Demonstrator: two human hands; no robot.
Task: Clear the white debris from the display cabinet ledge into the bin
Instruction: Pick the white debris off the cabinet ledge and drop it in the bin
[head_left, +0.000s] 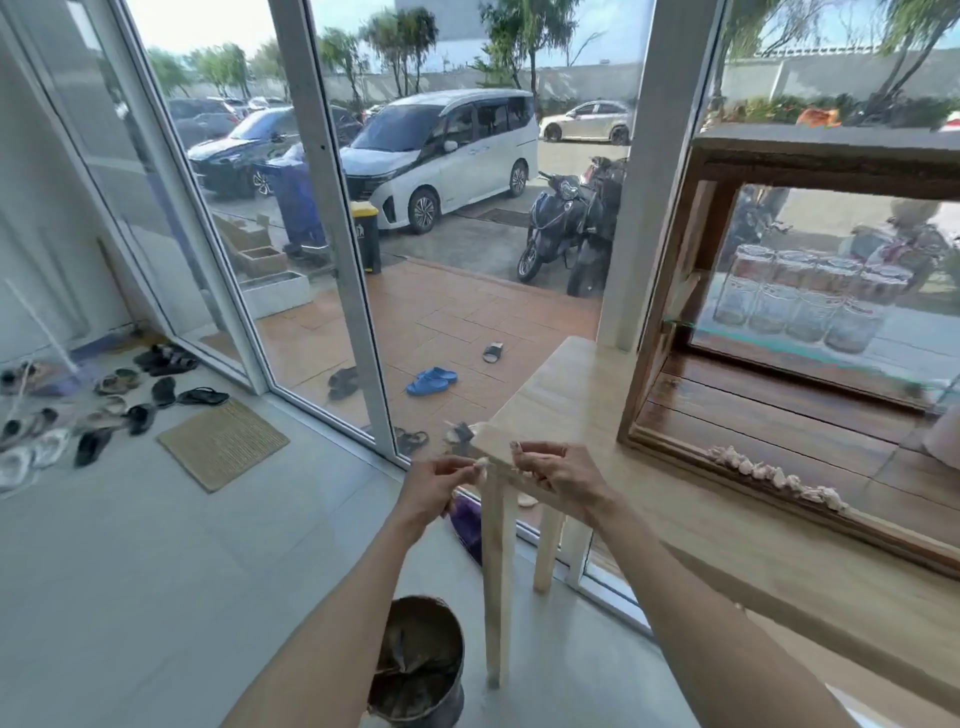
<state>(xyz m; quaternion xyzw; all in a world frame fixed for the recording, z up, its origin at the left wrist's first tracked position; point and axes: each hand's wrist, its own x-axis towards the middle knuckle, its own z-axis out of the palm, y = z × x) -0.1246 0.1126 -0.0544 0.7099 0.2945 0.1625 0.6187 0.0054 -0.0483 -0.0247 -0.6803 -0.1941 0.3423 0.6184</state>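
Note:
A row of crumpled white debris (774, 475) lies along the front ledge of the wooden display cabinet (675, 270), which stands on a pale wooden table (566, 384). My left hand (441, 483) and my right hand (556, 473) meet at the table's near-left corner, well left of the ledge. Both pinch small white pieces of debris between their fingers. The round dark bin (421, 662) stands on the floor below my left forearm, beside the table leg.
Glass doors and a white frame (332, 218) stand ahead, with cars and scooters outside. Several shoes and a woven mat (223, 444) lie on the floor at left. Glass jars (810, 296) sit inside the cabinet. A purple object (465, 519) lies by the table leg.

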